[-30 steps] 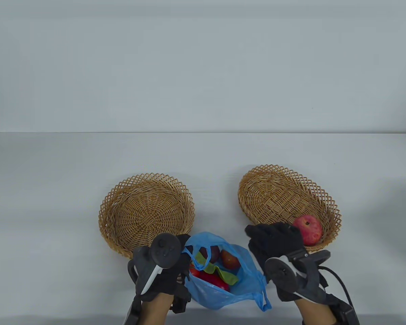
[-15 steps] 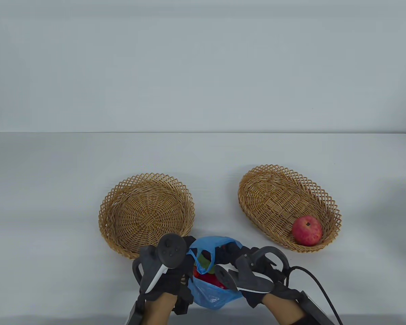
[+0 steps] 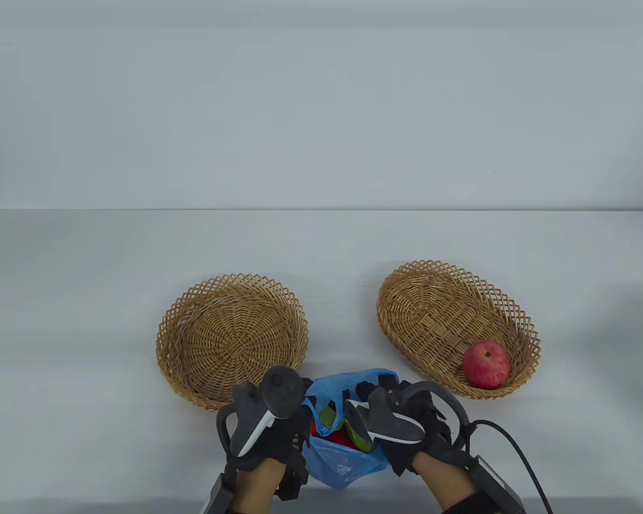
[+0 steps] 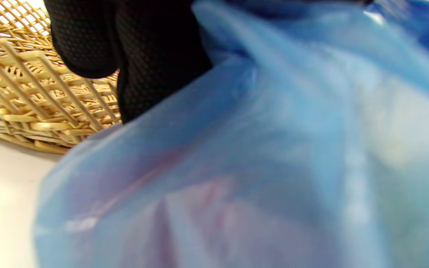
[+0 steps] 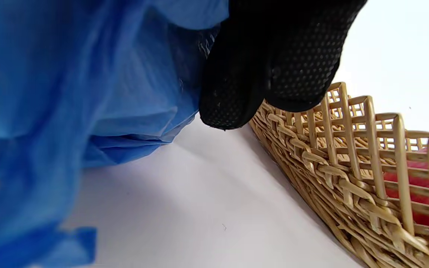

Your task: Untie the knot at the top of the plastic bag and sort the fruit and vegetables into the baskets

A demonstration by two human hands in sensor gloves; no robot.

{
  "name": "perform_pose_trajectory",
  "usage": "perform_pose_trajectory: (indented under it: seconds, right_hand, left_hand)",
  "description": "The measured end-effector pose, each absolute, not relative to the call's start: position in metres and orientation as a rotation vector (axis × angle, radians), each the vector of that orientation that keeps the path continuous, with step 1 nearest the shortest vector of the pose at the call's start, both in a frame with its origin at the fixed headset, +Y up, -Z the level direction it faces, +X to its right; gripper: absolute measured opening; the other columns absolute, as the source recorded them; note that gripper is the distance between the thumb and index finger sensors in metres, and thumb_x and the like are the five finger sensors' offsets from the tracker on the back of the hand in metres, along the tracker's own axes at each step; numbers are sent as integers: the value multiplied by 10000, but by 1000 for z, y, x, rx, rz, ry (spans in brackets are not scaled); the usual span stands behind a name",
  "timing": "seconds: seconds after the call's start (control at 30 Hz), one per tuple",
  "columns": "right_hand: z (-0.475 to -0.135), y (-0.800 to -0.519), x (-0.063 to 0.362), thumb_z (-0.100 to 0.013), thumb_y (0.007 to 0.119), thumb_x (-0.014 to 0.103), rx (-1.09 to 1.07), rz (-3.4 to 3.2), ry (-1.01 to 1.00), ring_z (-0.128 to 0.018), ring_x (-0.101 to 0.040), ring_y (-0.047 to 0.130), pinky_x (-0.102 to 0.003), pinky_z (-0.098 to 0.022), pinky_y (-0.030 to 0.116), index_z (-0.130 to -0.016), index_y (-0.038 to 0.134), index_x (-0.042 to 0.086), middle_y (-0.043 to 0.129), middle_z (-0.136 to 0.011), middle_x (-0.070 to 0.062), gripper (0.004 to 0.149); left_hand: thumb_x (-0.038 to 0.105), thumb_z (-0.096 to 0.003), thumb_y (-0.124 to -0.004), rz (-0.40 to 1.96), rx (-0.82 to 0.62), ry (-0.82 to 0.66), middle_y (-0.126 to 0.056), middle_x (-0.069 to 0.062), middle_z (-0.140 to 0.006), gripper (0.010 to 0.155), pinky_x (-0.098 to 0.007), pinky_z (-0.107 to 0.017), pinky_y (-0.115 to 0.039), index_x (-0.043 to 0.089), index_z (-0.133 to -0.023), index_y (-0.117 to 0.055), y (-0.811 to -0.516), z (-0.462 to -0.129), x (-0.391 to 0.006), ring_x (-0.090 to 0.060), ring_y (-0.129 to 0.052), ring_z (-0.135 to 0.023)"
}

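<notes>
The blue plastic bag (image 3: 338, 460) stands open at the table's front edge between my hands. Something green (image 3: 329, 418) and something red (image 3: 336, 438) show inside it. My left hand (image 3: 299, 425) grips the bag's left rim; in the left wrist view its fingers (image 4: 155, 56) press on the blue film (image 4: 274, 149). My right hand (image 3: 379, 386) lies over the bag's right side, its tracker hiding the fingers. In the right wrist view two fingers (image 5: 274, 56) hang outside the bag (image 5: 69, 74). A red apple (image 3: 486, 365) lies in the right basket (image 3: 439, 300).
The round left basket (image 3: 230, 337) holds nothing and sits just behind my left hand. The right basket's woven wall (image 5: 348, 149) is close beside my right fingers, with the apple (image 5: 423, 178) behind it. A cable (image 3: 514, 450) trails from my right wrist.
My right hand left the apple in the right basket and swung left onto the bag's opening. The bag's mouth has drawn narrower. My left hand shifted slightly right while holding the rim.
</notes>
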State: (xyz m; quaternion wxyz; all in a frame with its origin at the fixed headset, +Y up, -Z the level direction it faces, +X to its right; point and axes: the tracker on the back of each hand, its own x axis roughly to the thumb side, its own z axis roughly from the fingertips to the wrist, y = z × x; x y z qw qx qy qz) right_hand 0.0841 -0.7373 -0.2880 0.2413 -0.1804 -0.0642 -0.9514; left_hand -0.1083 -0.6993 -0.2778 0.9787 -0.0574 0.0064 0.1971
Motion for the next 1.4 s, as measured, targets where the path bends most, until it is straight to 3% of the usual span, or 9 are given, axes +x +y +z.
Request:
perform_pose_trajectory:
  seconds: [0.3,0.6,0.77,0.9,0.97,1.13,1.4]
  right_hand:
    - [-288,-733,86,-327,907,590,-511,-2631,-125,-670,-245,983,-472,-528,841,-1035,478,341,714,-1042,-106,865]
    - [-291,-679,138,-321,871,651,-592,-3282,-32,-701,-258,976,-507,-565,821,-1039,524,286,789,-1000,-98,877]
    - [-295,-662,175,-333,831,704,-619,-3680,-3,-749,-292,942,-536,-592,789,-1042,553,256,837,-967,-87,884]
    - [-298,-660,199,-348,824,711,-489,-3886,58,-825,-373,856,-593,-625,714,-1042,571,214,856,-943,-111,891]
    - [-299,-657,211,-352,814,721,-333,-3868,193,-842,-370,834,-594,-634,702,-1042,570,218,856,-942,-101,888]
    - [-300,-657,231,-369,844,671,41,-3858,440,-782,-403,848,-596,-589,716,-1041,570,177,834,-935,-176,877]
    - [-311,-674,237,-381,891,593,358,-3312,334,-546,-274,984,-478,-447,839,-1052,539,213,768,-980,-213,847]
  left_hand:
    - [423,-473,-807,452,-36,21,-1019,37,-689,422,-480,-631,-776,310,-880,-825,-689,-273,-113,-192,-1068,-511]
    - [422,-479,-802,519,-19,39,-1021,39,-685,423,-466,-624,-789,307,-887,-816,-685,-273,-122,-170,-1071,-488]
    - [420,-478,-802,512,-17,43,-1022,36,-682,421,-468,-623,-789,304,-883,-819,-684,-272,-122,-171,-1071,-482]
    - [419,-478,-802,527,-24,46,-1021,36,-683,423,-470,-623,-787,303,-884,-818,-684,-272,-124,-175,-1070,-485]
    - [419,-478,-802,522,-17,44,-1021,34,-683,422,-470,-623,-787,304,-884,-818,-684,-272,-124,-173,-1070,-485]
    - [418,-478,-801,538,-17,45,-1020,34,-684,422,-471,-623,-786,302,-884,-818,-684,-272,-125,-177,-1069,-487]
    - [418,-477,-801,542,-5,29,-1020,31,-684,422,-471,-622,-786,303,-882,-817,-683,-271,-124,-176,-1070,-487]
